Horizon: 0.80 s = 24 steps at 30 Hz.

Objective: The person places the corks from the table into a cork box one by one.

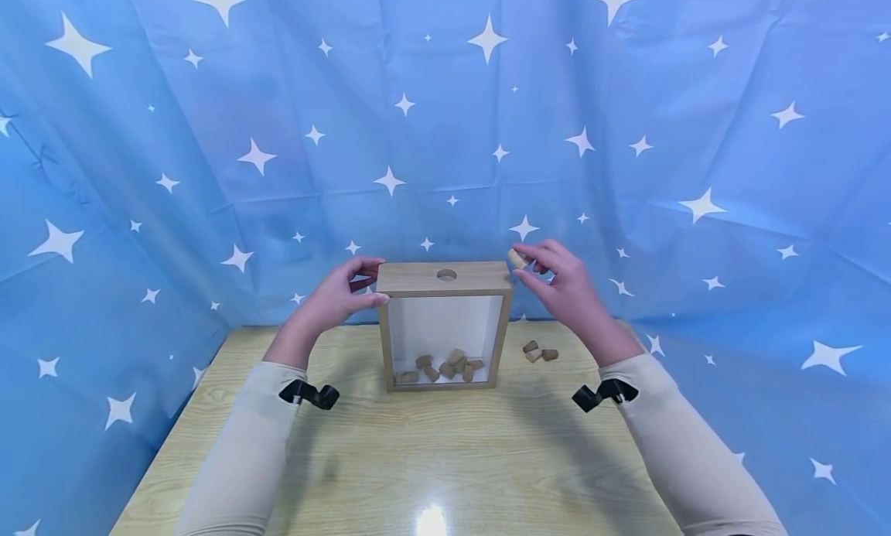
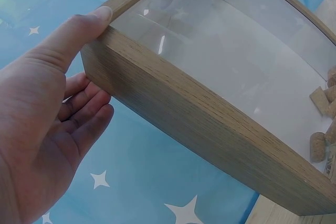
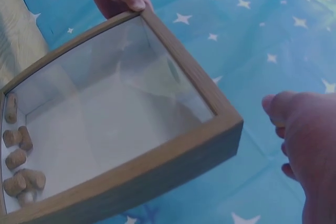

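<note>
A wooden shadow box (image 1: 445,279) with a clear front and a round hole (image 1: 447,274) in its top stands upright on the table. Several corks (image 1: 455,358) lie at the bottom inside it. My left hand (image 1: 341,292) grips the box's upper left corner, thumb on the front frame and fingers behind, as the left wrist view shows (image 2: 58,108). Beside the upper right corner, my right hand (image 1: 560,281) pinches a cork (image 1: 517,258) between thumb and fingers. In the right wrist view the back of that hand (image 3: 310,135) hides the cork.
To the right of the box, a few loose corks (image 1: 534,352) lie on the light wooden table (image 1: 390,459). A blue curtain (image 1: 445,149) with white stars hangs behind the table and along its sides.
</note>
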Motion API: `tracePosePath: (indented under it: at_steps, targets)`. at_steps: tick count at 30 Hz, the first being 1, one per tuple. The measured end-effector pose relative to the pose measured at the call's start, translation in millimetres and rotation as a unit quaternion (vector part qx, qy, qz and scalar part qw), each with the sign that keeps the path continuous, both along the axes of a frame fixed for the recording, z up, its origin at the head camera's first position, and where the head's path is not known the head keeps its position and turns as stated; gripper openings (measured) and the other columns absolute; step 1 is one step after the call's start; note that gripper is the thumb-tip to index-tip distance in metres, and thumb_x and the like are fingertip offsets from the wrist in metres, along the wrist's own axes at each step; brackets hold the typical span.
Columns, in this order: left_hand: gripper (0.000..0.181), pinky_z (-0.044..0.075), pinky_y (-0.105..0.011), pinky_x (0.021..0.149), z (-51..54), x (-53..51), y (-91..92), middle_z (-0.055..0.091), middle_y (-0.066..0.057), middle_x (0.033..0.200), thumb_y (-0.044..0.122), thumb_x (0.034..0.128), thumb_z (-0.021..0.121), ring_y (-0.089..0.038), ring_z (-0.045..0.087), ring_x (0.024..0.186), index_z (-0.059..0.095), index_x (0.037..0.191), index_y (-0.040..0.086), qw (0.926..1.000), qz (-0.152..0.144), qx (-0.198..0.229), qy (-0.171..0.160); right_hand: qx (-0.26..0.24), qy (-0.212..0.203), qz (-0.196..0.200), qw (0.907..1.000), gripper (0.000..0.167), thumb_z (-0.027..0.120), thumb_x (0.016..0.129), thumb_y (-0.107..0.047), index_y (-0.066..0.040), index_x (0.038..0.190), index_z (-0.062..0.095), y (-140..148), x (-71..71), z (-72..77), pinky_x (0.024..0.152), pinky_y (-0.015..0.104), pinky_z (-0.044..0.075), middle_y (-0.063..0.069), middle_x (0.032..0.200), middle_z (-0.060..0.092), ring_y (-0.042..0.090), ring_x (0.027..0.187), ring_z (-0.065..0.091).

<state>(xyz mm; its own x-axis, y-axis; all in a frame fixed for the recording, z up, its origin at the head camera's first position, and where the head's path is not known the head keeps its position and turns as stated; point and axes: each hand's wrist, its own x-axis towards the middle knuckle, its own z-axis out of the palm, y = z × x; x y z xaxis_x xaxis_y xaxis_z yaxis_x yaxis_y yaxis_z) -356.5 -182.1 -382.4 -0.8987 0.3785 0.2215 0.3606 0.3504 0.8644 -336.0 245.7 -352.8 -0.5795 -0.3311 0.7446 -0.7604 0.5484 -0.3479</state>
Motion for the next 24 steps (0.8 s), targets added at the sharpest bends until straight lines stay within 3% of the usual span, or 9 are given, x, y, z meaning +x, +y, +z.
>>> tracePosePath:
  at_steps: [5,13,20,24]
  targets:
    - [0.074,0.045,-0.059,0.124,0.3,0.7,0.3,0.053,-0.015,0.153,0.032,0.0999,0.087,-0.04,0.047,0.154,0.051,0.162,0.014,1.0,0.004,-0.001,-0.001,0.007,0.005,0.024,0.9997,0.038,0.086,0.096,-0.001,-0.007,0.133,0.08,-11,-2.2,5.0,0.073,0.023,0.047,0.007,0.106,0.07,0.031,0.091,0.064]
    - [0.074,0.046,-0.059,0.123,-1.0,-1.3,0.0,0.053,-0.015,0.153,0.031,0.0998,0.088,-0.04,0.047,0.153,0.052,0.162,0.013,1.0,0.0,0.002,-0.001,0.033,-0.014,0.037,0.9987,0.032,0.086,0.097,-0.004,-0.005,0.128,0.08,-27,-1.6,13.7,0.076,0.029,0.058,0.007,0.108,0.073,0.023,0.093,0.068]
    - [0.074,0.048,-0.058,0.122,-1.2,-2.1,0.1,0.053,-0.015,0.155,0.033,0.0992,0.088,-0.04,0.047,0.154,0.052,0.161,0.014,1.0,0.003,-0.003,-0.001,0.048,-0.031,0.038,0.9976,0.028,0.086,0.097,-0.005,-0.006,0.125,0.081,-40,0.9,20.5,0.075,0.033,0.056,0.008,0.116,0.077,0.021,0.094,0.066]
    - [0.075,0.048,-0.058,0.122,-1.0,-2.2,-0.1,0.052,-0.015,0.155,0.033,0.0992,0.088,-0.041,0.046,0.155,0.051,0.162,0.013,1.0,0.001,-0.001,-0.005,0.058,-0.051,0.034,0.9964,0.024,0.085,0.099,-0.007,-0.005,0.122,0.079,-45,0.7,22.3,0.08,0.038,0.058,0.007,0.11,0.075,0.023,0.094,0.066]
